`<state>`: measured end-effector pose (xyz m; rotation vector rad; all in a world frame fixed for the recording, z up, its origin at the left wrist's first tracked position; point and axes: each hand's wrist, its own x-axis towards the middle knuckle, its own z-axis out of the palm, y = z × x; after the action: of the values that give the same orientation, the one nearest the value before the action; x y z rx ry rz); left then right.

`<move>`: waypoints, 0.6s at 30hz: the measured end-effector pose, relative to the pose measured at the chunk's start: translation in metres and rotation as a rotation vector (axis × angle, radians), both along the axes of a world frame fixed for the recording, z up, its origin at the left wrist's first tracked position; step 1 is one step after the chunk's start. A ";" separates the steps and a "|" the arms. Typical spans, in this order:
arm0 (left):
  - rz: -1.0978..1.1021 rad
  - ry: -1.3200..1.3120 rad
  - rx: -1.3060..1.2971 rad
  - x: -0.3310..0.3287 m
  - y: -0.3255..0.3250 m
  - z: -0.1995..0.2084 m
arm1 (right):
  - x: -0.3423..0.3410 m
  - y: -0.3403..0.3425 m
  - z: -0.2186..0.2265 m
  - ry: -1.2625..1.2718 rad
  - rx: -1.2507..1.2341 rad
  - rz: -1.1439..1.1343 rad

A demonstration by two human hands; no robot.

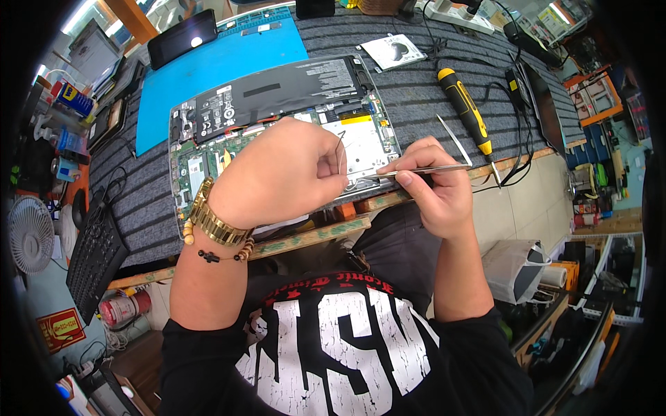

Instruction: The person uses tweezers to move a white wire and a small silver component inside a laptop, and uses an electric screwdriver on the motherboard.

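Note:
An opened laptop base (379,111) lies before me, with its black battery (277,93) at the far side and green circuit board (236,156) nearer. Over its near part my left hand (281,170) is closed in a pinch; a thin dark wire (341,141) loops up from between its fingers. From the right, my right hand (438,186) grips slim metal tweezers (427,169). Their tips meet the laptop's near right corner, close to my left fingertips, beside a silver panel (359,147). My left hand covers part of the board.
A yellow and black screwdriver (465,111) and a pointed silver tool (454,141) lie to the right. Behind are a silver drive (393,52), a blue mat (156,118) and a dark tablet-like device (182,40). A keyboard (97,253) leans at left; cables run at right.

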<state>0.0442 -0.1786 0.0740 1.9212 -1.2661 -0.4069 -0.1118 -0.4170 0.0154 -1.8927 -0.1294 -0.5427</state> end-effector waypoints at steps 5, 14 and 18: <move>-0.008 -0.149 -0.012 0.004 0.000 -0.005 | -0.002 0.004 0.002 0.009 0.059 0.004; 0.010 -0.193 0.003 0.000 -0.001 -0.005 | 0.000 0.010 0.003 0.014 0.037 0.035; 0.008 -0.189 -0.005 0.000 -0.002 -0.003 | 0.000 0.009 0.001 0.020 0.039 0.035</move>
<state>0.0440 -0.1808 0.0706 1.9968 -1.3777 -0.2217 -0.1123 -0.4084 0.0162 -1.8542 -0.1384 -0.4991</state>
